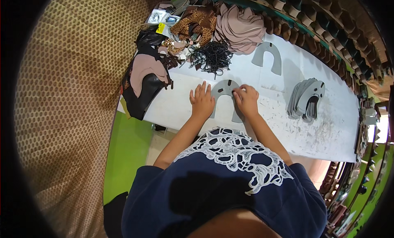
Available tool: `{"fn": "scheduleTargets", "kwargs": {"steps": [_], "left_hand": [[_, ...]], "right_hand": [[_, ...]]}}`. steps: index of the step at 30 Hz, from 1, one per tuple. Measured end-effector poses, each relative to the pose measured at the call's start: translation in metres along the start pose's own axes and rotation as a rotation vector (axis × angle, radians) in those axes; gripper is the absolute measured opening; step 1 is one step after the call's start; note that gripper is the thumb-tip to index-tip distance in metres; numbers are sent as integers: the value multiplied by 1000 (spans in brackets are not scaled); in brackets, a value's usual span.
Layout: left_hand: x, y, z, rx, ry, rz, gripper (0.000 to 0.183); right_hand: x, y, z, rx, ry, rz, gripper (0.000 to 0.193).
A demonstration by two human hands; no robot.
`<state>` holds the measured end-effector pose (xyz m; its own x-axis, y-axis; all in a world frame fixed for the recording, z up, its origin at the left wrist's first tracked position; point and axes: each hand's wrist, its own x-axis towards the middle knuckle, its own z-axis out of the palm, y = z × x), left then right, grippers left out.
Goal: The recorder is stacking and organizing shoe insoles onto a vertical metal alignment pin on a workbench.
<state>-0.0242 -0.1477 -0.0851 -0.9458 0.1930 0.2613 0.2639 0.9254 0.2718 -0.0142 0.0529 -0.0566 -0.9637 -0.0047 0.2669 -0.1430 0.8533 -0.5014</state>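
A grey U-shaped flat piece, like a shoe upper [225,88], lies on the white table in front of me with its curve facing away. Small dark patches sit on its curve. My left hand [202,101] rests palm down by its left arm, fingers stretched and spread. At the piece's right side my right hand [247,100] has thumb and fingertips drawn together over a small dark patch [233,90]. Another grey U-shaped piece [259,58] lies farther back, with a dark mark at its top. To the right stands a stack of such grey pieces [296,101].
Back left are a heap of black beaded strands [211,57], pinkish pieces [240,26], leopard-print material [195,22] and a black bag [143,94] with a pink piece on it. Shelves of shoe forms [308,18] line the far side. A patterned curtain [69,115] hangs at left.
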Motion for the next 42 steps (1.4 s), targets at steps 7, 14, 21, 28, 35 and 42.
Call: {"fn": "scheduleTargets", "kwargs": {"steps": [7, 14, 21, 28, 35, 42], "left_hand": [[3, -3, -7, -154, 29, 21, 34], [7, -9, -6, -329, 97, 5, 13], [8, -3, -4, -242, 64, 26, 14], [8, -5, -4, -240, -10, -2, 17], [11, -1, -9, -253, -24, -26, 17], [19, 8, -10, -373, -60, -54, 15]], "right_hand": [[-26, -4, -2, -172, 1, -107, 37], [-23, 1, 7, -146, 51, 50, 47], [-21, 1, -2, -11, 94, 83, 39], [-21, 7, 6, 74, 202, 125, 19], [-19, 5, 2, 90, 237, 89, 14], [-26, -5, -26, 272, 297, 102, 10]]}}
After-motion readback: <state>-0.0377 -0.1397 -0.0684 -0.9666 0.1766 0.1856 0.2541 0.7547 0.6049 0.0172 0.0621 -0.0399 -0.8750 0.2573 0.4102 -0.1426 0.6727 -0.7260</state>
